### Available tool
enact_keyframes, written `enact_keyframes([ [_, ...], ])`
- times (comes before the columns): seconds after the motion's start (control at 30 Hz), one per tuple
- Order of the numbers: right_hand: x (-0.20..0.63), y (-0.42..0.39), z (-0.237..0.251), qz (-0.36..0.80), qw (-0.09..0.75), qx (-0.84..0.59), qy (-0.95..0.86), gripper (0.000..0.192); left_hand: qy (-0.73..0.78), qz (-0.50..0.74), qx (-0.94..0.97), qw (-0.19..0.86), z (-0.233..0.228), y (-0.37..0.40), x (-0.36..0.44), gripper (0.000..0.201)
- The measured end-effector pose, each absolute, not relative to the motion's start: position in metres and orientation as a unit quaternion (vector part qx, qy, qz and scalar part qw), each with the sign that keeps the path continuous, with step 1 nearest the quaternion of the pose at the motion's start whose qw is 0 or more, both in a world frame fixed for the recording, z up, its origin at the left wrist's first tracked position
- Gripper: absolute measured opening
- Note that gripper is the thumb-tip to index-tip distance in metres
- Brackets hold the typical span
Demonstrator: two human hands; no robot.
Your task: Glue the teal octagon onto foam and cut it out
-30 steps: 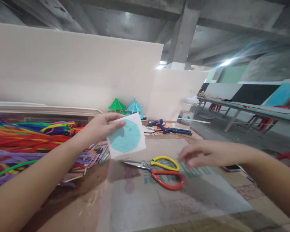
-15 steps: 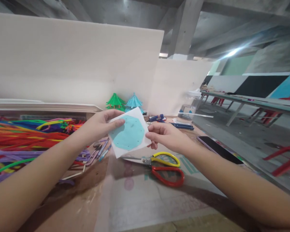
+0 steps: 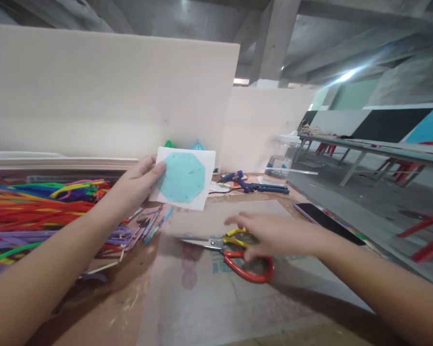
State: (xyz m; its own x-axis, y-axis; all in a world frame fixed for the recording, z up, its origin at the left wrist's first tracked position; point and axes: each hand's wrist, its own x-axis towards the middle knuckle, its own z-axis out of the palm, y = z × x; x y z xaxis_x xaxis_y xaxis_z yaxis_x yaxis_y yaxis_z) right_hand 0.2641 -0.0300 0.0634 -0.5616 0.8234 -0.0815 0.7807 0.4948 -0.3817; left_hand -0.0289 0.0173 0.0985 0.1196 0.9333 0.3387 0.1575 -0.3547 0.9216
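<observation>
The left hand (image 3: pixel 139 180) is a little left of the middle of the frame, raised above the tabletop (image 3: pixel 209 307). It pinches the left edge of a white card (image 3: pixel 182 178) with a light blue octagon on it, thumb on the front and the other fingers behind. The card stands almost upright and faces the camera. Behind its top edge, two small tips show, one green and one blue.

The right hand (image 3: pixel 270 235) is lower, just right of the middle. It lies over the scissors (image 3: pixel 234 252), which rest flat on the tabletop with the blades pointing to the left. The fingers are spread and loosely open; they cover the yellow handle and touch the red one. It is blurred, so I cannot tell if it already grips anything.

At the left side of the frame lies a big heap of colored pipe cleaners (image 3: pixel 39 206). Behind the card, toward the right, a blue glue gun (image 3: pixel 245 184) lies on the tabletop. A dark phone (image 3: pixel 326 222) is further right, near the edge.
</observation>
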Motion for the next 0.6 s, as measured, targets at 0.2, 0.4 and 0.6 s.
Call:
enact_keyframes([
  [0.2,0.26,-0.039,0.049,0.133,-0.061,-0.43,-0.891,0.068,0.446,0.489,0.697,0.275,0.107,0.0,-0.019,0.057],
  [0.4,0.251,-0.033,0.025,0.225,0.06,-0.467,-0.853,0.08,0.45,0.472,0.692,0.311,0.113,-0.004,-0.025,0.058],
  [0.6,0.243,-0.023,0.006,0.464,0.326,-0.409,-0.715,0.068,0.407,0.552,0.662,0.301,0.115,-0.005,-0.029,0.045],
])
